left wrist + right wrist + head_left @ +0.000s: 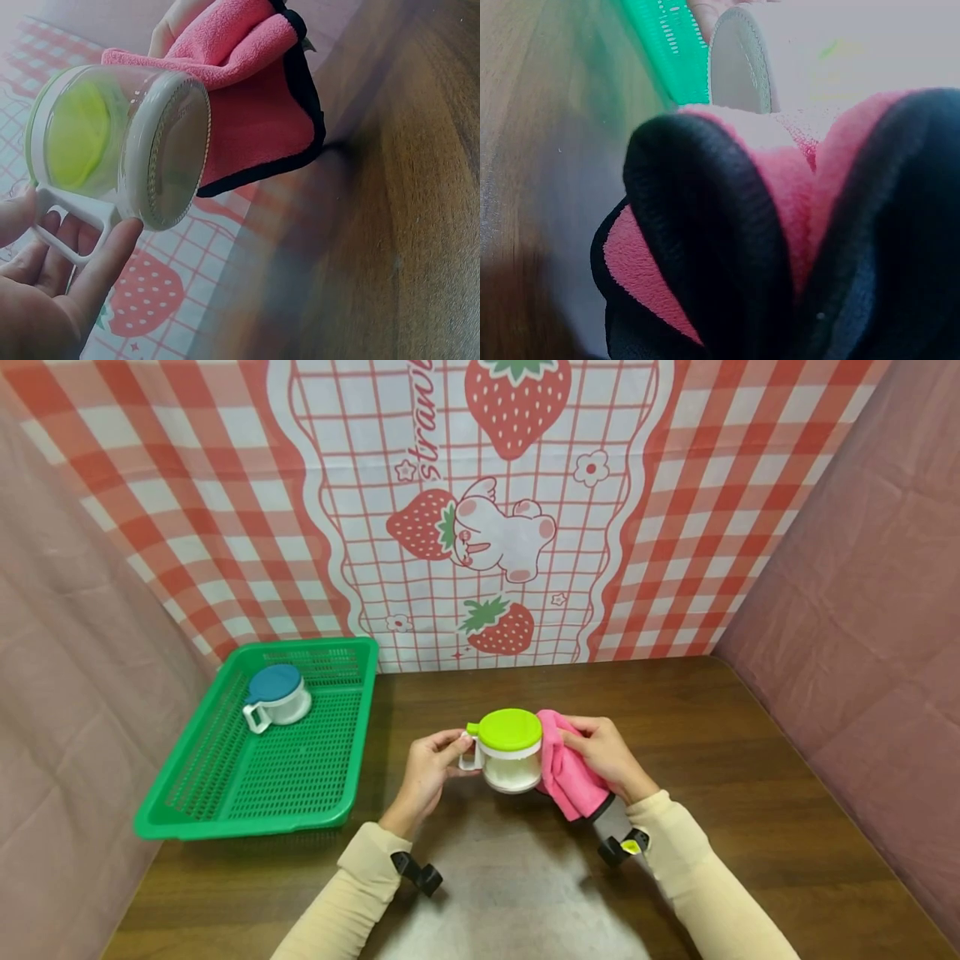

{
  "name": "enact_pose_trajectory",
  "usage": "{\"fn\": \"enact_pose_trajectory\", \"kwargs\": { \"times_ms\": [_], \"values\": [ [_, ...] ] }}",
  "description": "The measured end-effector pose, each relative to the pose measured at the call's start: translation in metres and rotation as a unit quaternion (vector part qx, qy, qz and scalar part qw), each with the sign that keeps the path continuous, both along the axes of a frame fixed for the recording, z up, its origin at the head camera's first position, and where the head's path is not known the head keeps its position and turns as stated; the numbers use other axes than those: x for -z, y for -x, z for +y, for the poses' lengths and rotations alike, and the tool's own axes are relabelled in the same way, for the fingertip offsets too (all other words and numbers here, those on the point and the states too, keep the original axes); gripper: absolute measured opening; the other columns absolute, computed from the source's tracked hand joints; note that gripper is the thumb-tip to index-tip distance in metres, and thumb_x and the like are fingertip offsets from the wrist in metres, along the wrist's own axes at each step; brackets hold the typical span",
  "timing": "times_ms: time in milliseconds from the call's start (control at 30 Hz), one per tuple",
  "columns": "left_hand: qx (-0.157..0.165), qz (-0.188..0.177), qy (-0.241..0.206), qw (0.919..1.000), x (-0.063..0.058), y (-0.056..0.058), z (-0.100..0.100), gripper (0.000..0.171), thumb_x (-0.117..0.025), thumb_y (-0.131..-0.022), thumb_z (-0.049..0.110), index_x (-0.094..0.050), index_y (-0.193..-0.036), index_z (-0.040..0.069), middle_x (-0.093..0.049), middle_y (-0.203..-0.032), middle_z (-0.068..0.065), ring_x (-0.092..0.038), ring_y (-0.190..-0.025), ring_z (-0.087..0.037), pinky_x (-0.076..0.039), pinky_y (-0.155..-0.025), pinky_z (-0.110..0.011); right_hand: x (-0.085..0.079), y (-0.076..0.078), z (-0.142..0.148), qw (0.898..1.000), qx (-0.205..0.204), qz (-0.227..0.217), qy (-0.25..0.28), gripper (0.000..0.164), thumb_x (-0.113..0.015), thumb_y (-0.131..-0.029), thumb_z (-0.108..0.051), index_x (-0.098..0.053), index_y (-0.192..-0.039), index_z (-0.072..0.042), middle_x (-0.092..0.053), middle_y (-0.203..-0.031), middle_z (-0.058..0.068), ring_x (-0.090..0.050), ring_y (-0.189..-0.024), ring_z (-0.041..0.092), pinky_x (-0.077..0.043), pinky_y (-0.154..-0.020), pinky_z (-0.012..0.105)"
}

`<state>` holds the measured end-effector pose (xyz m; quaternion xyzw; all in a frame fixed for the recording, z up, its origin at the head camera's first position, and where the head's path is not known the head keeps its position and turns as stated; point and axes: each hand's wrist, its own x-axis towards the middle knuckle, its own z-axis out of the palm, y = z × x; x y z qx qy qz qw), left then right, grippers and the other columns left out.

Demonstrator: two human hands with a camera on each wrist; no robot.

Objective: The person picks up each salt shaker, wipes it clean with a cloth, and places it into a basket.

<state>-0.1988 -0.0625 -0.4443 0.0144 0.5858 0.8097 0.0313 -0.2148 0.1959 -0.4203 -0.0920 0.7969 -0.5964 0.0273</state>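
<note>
A clear seasoning jar (512,767) with a lime-green lid (510,730) and a white handle is held up over the table. My left hand (429,777) grips it by the handle, thumb above and fingers beneath, as the left wrist view (56,289) also shows. In my right hand (606,753) is a bunched pink cloth (566,768) with black edging, pressed against the jar's right side. The left wrist view shows the jar's round base beside the cloth (255,127). Folds of the cloth hide the right fingers in the right wrist view.
On the left of the wooden table (750,827) stands a green plastic basket (352,777). A similar jar with a blue lid (275,682) sits inside it. A checked strawberry curtain (630,610) hangs along the back, with pink cloth at both sides.
</note>
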Motion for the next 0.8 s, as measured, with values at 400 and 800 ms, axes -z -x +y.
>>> {"fn": "enact_pose_trajectory", "kwargs": {
  "times_ms": [400, 800],
  "values": [
    [0.012, 0.013, 0.008, 0.9998, -0.001, 0.0, 0.0, 0.028, -0.054, -0.095, -0.005, -0.056, -0.115, -0.024, -0.067, -0.087, -0.001, -0.065, -0.079, -0.012, -0.061, -0.068, -0.043, -0.002, -0.001, 0.0, 1.0, 0.002, -0.007, 0.002, 0.035, -0.062, -0.094, -0.006, -0.06, -0.124, 0.01, -0.067, -0.111, 0.025, -0.059, -0.077, 0.0, -0.051, -0.066, 0.015],
    [-0.033, 0.016, -0.03, 0.9989, 0.001, 0.002, 0.005, 0.031, -0.055, -0.093, -0.006, -0.054, -0.118, -0.025, -0.069, -0.086, -0.002, -0.067, -0.077, -0.013, -0.061, -0.064, -0.036, -0.001, -0.016, 0.005, 0.999, 0.017, -0.02, -0.019, 0.033, -0.063, -0.093, -0.007, -0.062, -0.122, 0.009, -0.068, -0.105, 0.022, -0.055, -0.07, 0.005, -0.048, -0.059, 0.018]
  ]
}}
